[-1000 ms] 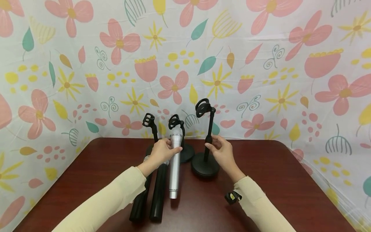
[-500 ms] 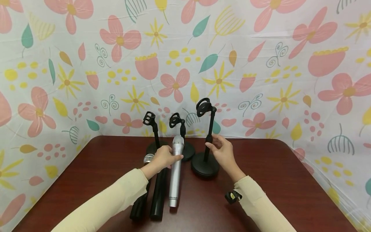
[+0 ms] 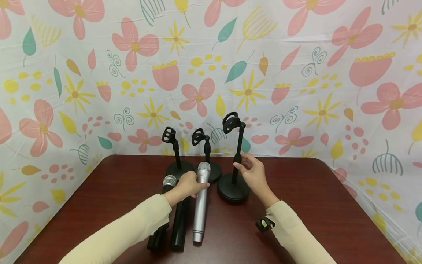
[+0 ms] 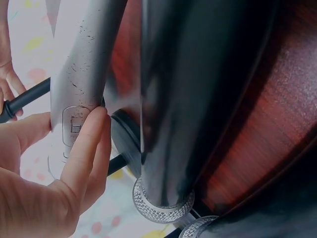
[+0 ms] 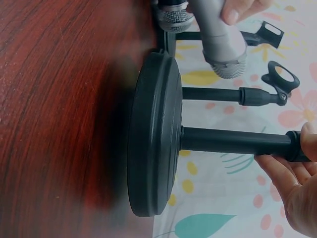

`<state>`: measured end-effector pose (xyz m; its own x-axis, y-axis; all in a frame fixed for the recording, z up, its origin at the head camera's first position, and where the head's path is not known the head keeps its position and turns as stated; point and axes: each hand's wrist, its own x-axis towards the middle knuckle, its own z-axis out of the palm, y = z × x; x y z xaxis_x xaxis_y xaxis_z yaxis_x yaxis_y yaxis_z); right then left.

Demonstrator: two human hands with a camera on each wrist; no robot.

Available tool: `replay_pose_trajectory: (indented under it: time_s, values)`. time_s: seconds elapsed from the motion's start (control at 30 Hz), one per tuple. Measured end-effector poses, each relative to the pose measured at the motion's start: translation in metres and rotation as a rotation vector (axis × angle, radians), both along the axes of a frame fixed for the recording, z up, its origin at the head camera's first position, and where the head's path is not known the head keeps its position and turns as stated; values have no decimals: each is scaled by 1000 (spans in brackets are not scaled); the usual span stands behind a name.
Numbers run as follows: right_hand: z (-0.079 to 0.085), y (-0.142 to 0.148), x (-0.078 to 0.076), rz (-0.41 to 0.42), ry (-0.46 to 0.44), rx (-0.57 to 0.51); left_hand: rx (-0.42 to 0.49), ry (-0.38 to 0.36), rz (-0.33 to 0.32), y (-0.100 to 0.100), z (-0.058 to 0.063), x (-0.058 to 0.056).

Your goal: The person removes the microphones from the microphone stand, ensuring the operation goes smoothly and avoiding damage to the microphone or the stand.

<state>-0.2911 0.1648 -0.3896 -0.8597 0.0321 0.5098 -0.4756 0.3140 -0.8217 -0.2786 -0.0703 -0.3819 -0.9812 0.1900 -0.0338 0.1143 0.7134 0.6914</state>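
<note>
My left hand (image 3: 188,184) pinches a silver microphone (image 3: 199,211) between thumb and fingers, just below its mesh head. In the left wrist view, the fingertips lie beside a small switch panel on the silver body. With thumb and fingers my right hand (image 3: 255,175) grips the pole of the right desktop microphone stand (image 3: 233,190) at its collar. That stand is upright, its round base on the table and its ring clip bare. Two black microphones lie left of the silver one: one (image 3: 179,229) partly under the left hand, the other (image 3: 169,180) showing its mesh head.
Two shorter microphone stands, one at the left (image 3: 178,156) and one in the middle (image 3: 207,148), stand behind the microphones with bare clips. The reddish-brown table (image 3: 306,205) ends at a floral cloth backdrop (image 3: 296,91). A small black clip-like object (image 3: 265,224) sits by the right cuff.
The left hand has drawn the silver microphone down and nearer to me, so its head now sits below the middle stand's clip. The right hand has stayed on its stand.
</note>
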Motion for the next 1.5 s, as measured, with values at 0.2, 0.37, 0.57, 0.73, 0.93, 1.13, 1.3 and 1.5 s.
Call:
replay_pose_trajectory:
  time_s: [0.2,0.37,0.57,0.73,0.93,1.13,1.3,1.5]
  values:
    - [-1,-1,0,17,12,-3,-43,6,-18,1,-4,2]
    - [-3,-1,1,5,6,1,-28,-1,-59,2,-9,5]
    - [-4,-1,0,26,-21,-14,-37,-25,-66,3,-15,6]
    - [-4,-2,1,24,-32,-2,-42,-41,-79,4,-17,6]
    - [-6,-3,1,23,-24,5,-11,-61,-102,3,-22,5]
    - [-8,-2,-1,21,-31,1,-20,-67,-115,4,-24,5]
    - [-9,-3,-2,5,-26,-4,-38,-70,-111,5,-25,5]
    - [-10,-2,-6,-3,-31,-9,-34,-76,-96,5,-26,6]
